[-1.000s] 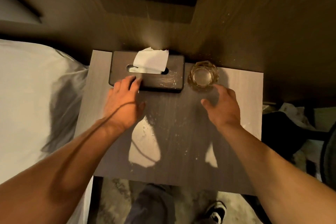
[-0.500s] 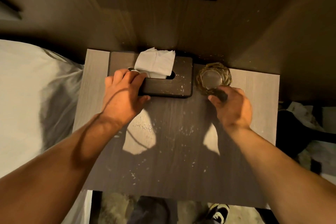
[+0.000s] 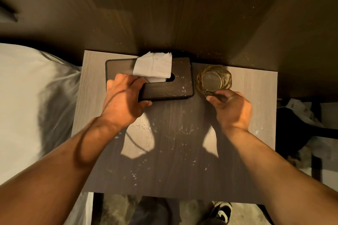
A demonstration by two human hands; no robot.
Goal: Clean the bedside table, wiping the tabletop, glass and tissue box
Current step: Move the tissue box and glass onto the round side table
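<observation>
A dark tissue box (image 3: 172,87) with a white tissue (image 3: 154,67) sticking out lies at the back of the grey wooden tabletop (image 3: 175,160). My left hand (image 3: 124,100) grips the box's near left end, fingers over the top and thumb on the front side. To the box's right stands a faceted amber glass (image 3: 214,79). My right hand (image 3: 230,107) grips the glass at its near side, fingers curled round it. White specks and wet smears dot the tabletop and the box lid.
A white bed (image 3: 33,100) lies against the table's left edge. A wooden wall panel (image 3: 173,27) rises behind the table. Dark clutter (image 3: 300,129) sits low on the right. My shoe (image 3: 221,212) shows on the floor below the front edge.
My left hand moved forward and closed on the tissue box's near left end. My right hand reached the glass and closed on it. The view shifted a little.
</observation>
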